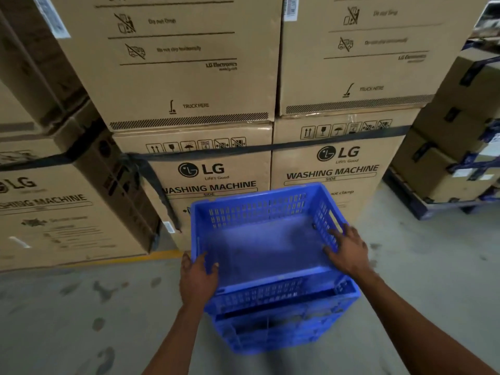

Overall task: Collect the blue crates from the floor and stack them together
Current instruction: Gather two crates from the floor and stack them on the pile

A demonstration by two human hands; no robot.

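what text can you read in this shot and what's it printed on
"LG Life's Good WASHING MACHINE SIDE": lower middle box, lower right box
"TRUCK HERE": upper boxes
"Do not Drop", "LG Electronics": upper left box
Left box: "LG", "MACHINE"
Barcode stickers, small print: blurred
Blue crate: none

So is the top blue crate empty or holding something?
Empty: the top blue crate shows only its bare floor. The left hand and right hand grip its side rims.

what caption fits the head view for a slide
Both hands, left hand and right hand, grip the top blue crate before stacked washing-machine cartons.
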